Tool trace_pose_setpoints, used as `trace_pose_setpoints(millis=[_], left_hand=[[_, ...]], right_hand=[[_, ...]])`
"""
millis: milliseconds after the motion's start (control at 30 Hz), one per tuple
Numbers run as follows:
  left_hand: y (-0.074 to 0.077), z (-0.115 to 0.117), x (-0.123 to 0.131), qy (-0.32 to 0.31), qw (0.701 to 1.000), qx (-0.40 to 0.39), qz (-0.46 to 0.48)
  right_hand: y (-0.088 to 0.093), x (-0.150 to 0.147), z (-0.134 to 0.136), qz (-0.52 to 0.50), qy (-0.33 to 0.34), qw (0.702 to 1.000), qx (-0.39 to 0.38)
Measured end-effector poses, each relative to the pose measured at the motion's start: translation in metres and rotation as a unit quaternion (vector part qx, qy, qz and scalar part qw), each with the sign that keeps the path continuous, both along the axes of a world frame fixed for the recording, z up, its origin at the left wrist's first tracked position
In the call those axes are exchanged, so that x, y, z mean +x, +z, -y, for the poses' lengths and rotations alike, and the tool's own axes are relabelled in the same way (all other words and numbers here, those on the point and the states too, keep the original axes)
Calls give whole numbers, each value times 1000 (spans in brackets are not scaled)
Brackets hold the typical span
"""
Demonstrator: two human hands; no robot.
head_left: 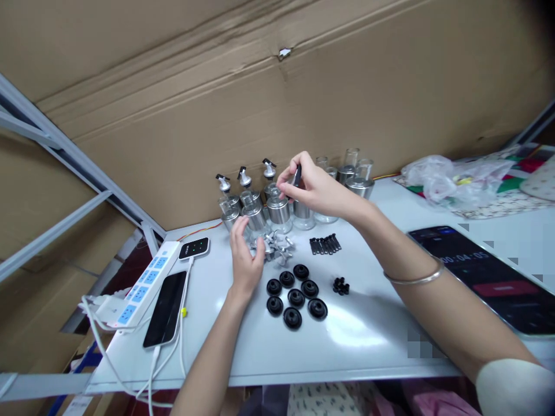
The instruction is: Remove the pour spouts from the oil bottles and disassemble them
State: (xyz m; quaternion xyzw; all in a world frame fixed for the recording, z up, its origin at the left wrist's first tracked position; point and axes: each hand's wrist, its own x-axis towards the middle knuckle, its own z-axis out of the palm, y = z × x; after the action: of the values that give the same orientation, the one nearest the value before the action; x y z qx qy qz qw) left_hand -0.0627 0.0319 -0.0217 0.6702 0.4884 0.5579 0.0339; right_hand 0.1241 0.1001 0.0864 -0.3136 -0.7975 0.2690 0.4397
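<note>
My right hand (309,184) is closed, pinching a small dark piece (297,174) above the bottle row; its exact kind is partly hidden by the fingers. Below it stand glass bottles with steel sleeves (278,212), and some at the back carry silver pourer spouts with black flip caps (245,177). My left hand (246,260) hovers with fingers apart beside a pile of silver spout parts (277,247) and holds nothing. In front lie several round black stoppers (296,298), a line of black cap levers (325,244) and a cluster of tiny black pieces (341,286).
On the left are a white power strip (147,283), a phone on a cable (165,309) and a small display device (194,248). A large phone showing a timer (481,277) lies right. Behind it is a plastic bag (451,176); cardboard (260,115) backs the table.
</note>
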Motion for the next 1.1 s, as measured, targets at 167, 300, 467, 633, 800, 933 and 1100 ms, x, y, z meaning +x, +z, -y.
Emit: trace_pose_setpoints(millis=[167, 300, 467, 633, 800, 933, 1100], left_hand=[[-2, 3, 5, -39, 996, 21, -76], [-2, 10, 15, -9, 987, 27, -160], [-2, 17, 26, -10, 974, -17, -224], [-2, 21, 32, -57, 964, -50, -254], [-4, 25, 39, -62, 966, -66, -243], [-7, 26, 42, -56, 969, -65, -230], [-7, 28, 45, -83, 967, -26, -240]], right_hand=[[-11, -9, 18, -12, 42, 999, -9], [-40, -16, 36, 63, -33, 995, 66], [-80, -15, 50, 114, -78, 969, 207], [-95, -6, 51, 121, -57, 935, 328], [-95, -3, 50, 138, -44, 923, 356], [-95, -3, 51, 145, -31, 925, 350], [-90, 3, 49, 175, -37, 923, 340]])
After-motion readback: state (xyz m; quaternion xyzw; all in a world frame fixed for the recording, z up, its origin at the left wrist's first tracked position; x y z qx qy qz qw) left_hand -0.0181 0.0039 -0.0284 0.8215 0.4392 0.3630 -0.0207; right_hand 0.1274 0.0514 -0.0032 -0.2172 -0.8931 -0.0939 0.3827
